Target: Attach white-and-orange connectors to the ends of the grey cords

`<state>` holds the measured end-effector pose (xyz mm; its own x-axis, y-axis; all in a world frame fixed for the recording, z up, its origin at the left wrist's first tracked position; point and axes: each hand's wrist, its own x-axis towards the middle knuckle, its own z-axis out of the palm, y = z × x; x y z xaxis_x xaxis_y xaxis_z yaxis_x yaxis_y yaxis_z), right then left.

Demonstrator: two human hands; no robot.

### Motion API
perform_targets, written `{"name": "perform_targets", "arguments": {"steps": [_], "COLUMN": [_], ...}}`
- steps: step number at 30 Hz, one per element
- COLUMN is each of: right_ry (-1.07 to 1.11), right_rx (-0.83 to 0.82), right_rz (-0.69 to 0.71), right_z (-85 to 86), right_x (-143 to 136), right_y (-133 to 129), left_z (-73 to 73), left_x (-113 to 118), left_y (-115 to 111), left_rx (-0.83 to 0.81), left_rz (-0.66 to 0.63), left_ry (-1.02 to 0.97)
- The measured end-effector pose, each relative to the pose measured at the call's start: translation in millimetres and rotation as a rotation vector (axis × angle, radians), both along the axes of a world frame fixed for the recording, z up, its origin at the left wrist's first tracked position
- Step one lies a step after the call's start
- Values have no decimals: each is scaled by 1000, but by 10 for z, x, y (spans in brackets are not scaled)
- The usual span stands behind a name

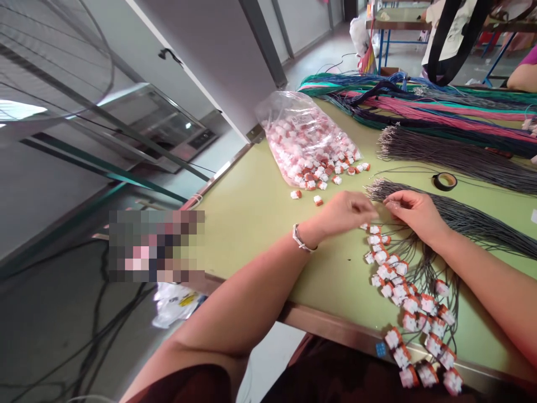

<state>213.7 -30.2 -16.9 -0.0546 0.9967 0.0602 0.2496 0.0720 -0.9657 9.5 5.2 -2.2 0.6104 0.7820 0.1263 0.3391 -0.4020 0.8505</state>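
My left hand (344, 215), a bracelet on its wrist, is over the green table with its fingers curled together and slightly blurred. Facing it, my right hand (416, 217) pinches thumb and forefinger beside the bare tips of a dark wire bundle (474, 218). Whatever either hand grips is too small to make out. Below the hands, many white-and-orange connectors (399, 292) with dark wires lie in a trail down to the table's front edge, some overhanging it. Two loose connectors (318, 200) rest left of my left hand.
An open clear plastic bag (289, 137) spills connectors onto the table (243, 201). A roll of black tape (444, 181) lies between two dark wire bundles. Pink, green and blue wires (419, 109) stretch along the far side. A person (447, 33) is beyond. A fan guard (54, 56) is upper left.
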Motion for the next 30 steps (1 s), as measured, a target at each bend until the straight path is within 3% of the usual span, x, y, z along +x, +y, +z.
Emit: {"name": "perform_targets", "arguments": {"steps": [2,4,9,13,15,17,20,22,26,30], "right_ry": [19,54,130,78,46,28,15,12,8,-28], "right_rx": [-34,-55,-126,-97,-61,-30,4,18,22,34], "right_rz": [66,118,89,15,-23,-50,-62,-68,-86,-88], "right_z": [6,23,61,72,71,66,53,45,46,63], "right_x": [9,20,10,-31,-46,-56,-63,-66,-73,-79], "right_y": [-4,-5,-8,-16,-14,-8,-1,0,-7,-24], "left_z": [-23,-76,-167,-106,-55,-13,16,9,-35,-73], "left_x": [-78,-135,-175,-191,-183,-144,-36,44,154,184], "left_y": [129,271,475,402,311,207,74,18,-34,-47], "left_rx": [259,397,392,331,181,-113,-583,-760,-905,-937], "left_rz": [318,504,481,489,537,529,386,292,215,204], "left_ry": [74,245,506,289,67,-183,-498,-606,-681,-711]}}
